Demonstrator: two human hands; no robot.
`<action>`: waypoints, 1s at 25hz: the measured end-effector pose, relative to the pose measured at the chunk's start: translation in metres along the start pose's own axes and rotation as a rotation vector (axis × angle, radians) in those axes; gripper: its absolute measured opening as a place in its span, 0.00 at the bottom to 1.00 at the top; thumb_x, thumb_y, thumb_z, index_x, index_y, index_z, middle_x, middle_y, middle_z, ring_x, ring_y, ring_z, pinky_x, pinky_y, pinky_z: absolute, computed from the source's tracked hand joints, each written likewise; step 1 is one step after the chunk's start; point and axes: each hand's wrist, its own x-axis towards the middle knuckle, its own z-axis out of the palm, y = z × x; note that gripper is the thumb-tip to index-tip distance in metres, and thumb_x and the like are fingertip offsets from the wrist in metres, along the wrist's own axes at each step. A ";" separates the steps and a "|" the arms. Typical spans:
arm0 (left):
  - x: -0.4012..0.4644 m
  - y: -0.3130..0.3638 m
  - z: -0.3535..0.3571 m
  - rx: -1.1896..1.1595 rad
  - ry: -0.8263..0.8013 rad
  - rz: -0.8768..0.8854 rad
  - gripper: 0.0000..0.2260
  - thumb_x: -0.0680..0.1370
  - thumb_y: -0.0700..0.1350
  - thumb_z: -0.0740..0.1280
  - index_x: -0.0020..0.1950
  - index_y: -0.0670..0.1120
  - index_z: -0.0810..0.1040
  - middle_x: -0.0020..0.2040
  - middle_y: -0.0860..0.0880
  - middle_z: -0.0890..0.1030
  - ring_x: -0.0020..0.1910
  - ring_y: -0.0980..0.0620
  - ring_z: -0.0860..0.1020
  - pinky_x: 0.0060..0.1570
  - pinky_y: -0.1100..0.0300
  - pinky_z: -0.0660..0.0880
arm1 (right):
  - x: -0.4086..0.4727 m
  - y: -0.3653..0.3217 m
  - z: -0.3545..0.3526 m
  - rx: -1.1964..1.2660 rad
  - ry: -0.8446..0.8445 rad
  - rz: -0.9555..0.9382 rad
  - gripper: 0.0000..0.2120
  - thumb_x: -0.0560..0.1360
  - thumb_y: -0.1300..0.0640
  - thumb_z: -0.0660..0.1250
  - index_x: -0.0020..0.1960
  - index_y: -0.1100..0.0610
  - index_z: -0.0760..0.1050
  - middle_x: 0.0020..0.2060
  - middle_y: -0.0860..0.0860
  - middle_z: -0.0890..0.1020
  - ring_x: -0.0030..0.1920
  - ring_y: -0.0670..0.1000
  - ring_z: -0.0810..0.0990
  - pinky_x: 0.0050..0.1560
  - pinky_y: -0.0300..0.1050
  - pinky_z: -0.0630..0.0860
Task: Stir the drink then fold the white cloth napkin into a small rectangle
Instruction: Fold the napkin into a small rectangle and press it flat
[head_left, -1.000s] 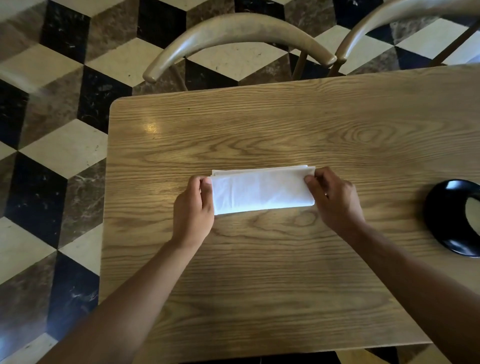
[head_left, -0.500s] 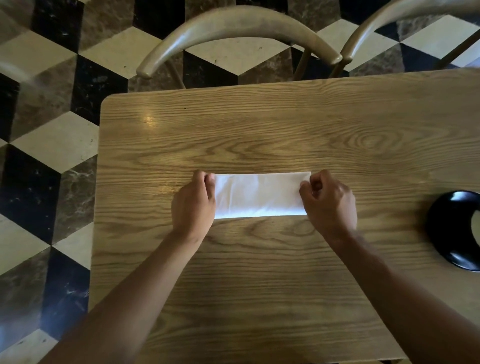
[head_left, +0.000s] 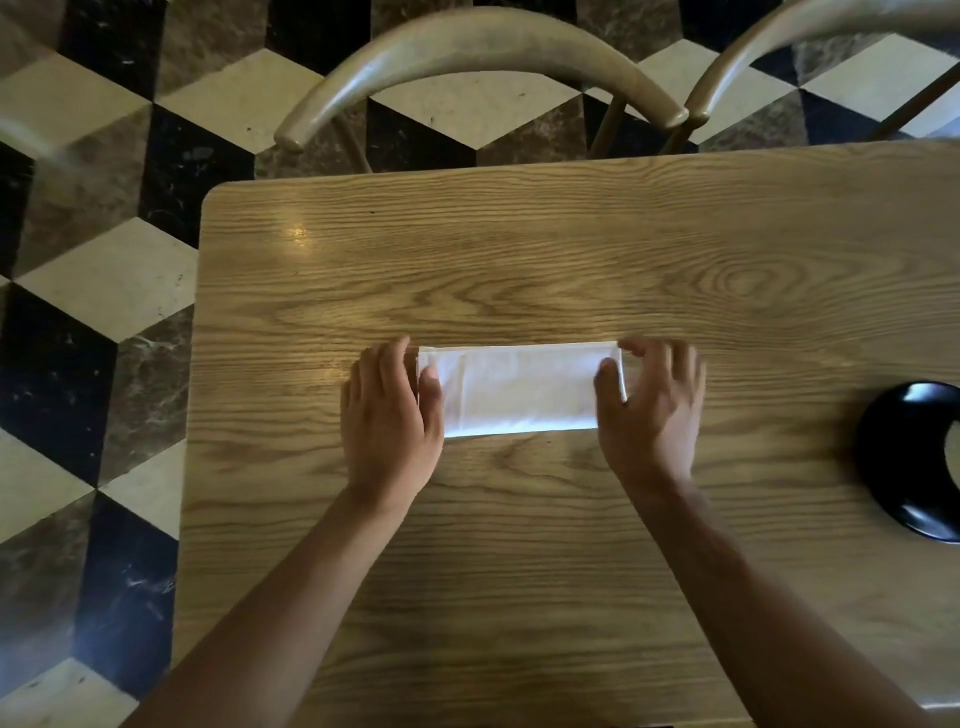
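White cloth napkin (head_left: 519, 389), folded into a long narrow strip, lying flat near the middle of the wooden table (head_left: 571, 249) with its long side running left to right. The left hand (head_left: 389, 415) rests at the strip's left end, fingers (head_left: 392, 364) extended and relaxed, thumb lying on the cloth; it grips nothing. The right hand (head_left: 649, 410) rests at the right end, fingers spread and slightly blurred, thumb on the cloth; whether any fold is pinched beneath it cannot be told, though the fingers appear loose. A black dish (head_left: 904, 462) sits at the table's right edge, well apart from the napkin and cut off by the view; no drink is visible. Two curved chair backs (head_left: 478, 52) stand beyond the far edge, above a chequered floor (head_left: 93, 270). Step in hand, by judgement: the folding stage, with the strip flattened. The next move likely calls for lifting one short end and laying it over the other, edges aligned, to reach a small rectangle.
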 end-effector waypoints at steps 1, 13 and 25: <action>-0.005 -0.003 0.001 0.044 -0.008 0.109 0.20 0.84 0.47 0.61 0.72 0.37 0.72 0.68 0.38 0.77 0.69 0.38 0.75 0.68 0.45 0.71 | -0.006 -0.010 0.003 -0.005 -0.039 -0.124 0.11 0.79 0.58 0.68 0.59 0.61 0.78 0.55 0.58 0.80 0.56 0.61 0.76 0.60 0.57 0.72; -0.017 -0.020 0.016 0.347 -0.393 0.365 0.34 0.84 0.59 0.51 0.84 0.40 0.50 0.85 0.39 0.51 0.85 0.40 0.48 0.82 0.39 0.52 | -0.035 -0.085 0.075 -0.145 -0.624 -0.429 0.35 0.84 0.38 0.42 0.83 0.58 0.48 0.83 0.54 0.51 0.83 0.50 0.41 0.82 0.52 0.42; -0.015 -0.018 0.017 0.336 -0.428 0.302 0.35 0.84 0.58 0.50 0.83 0.36 0.53 0.85 0.37 0.47 0.84 0.38 0.50 0.81 0.35 0.49 | -0.003 0.000 0.045 -0.386 -0.527 -0.497 0.39 0.82 0.34 0.45 0.83 0.60 0.48 0.83 0.55 0.50 0.83 0.52 0.45 0.82 0.54 0.47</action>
